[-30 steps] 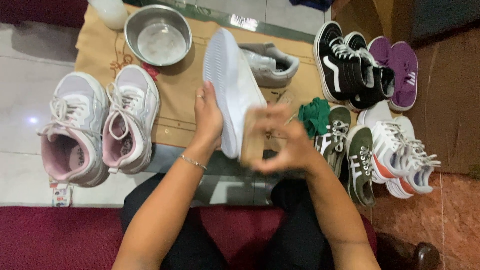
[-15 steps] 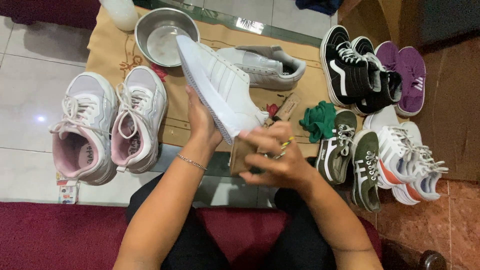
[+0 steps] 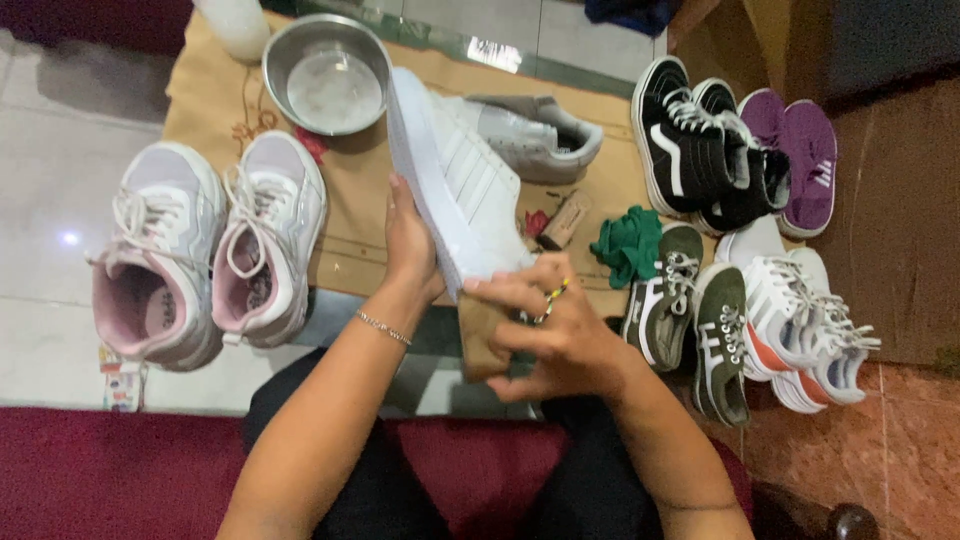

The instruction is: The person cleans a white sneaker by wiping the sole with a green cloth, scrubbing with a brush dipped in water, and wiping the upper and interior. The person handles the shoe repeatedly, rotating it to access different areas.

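My left hand (image 3: 410, 250) grips a white sneaker (image 3: 455, 190) from behind, holding it on its side with the sole edge turned toward me. My right hand (image 3: 555, 335) presses a brown cloth (image 3: 483, 335) against the heel end of the sneaker's sole. A ring with coloured beads sits on one finger of that hand. A thin bracelet circles my left wrist. The matching white and grey sneaker (image 3: 535, 135) lies on the tan mat (image 3: 200, 110) just behind.
A steel bowl (image 3: 325, 75) stands at the mat's far edge. A pink and white pair (image 3: 205, 250) lies left. To the right are a green cloth (image 3: 625, 245), olive sneakers (image 3: 690, 320), black high-tops (image 3: 690, 150), purple shoes (image 3: 800, 160) and a white pair (image 3: 805, 320).
The white sneaker has turned from sole-facing-me to lying on its side, tilted left. My right hand has slid down to its heel end with the brown cloth.
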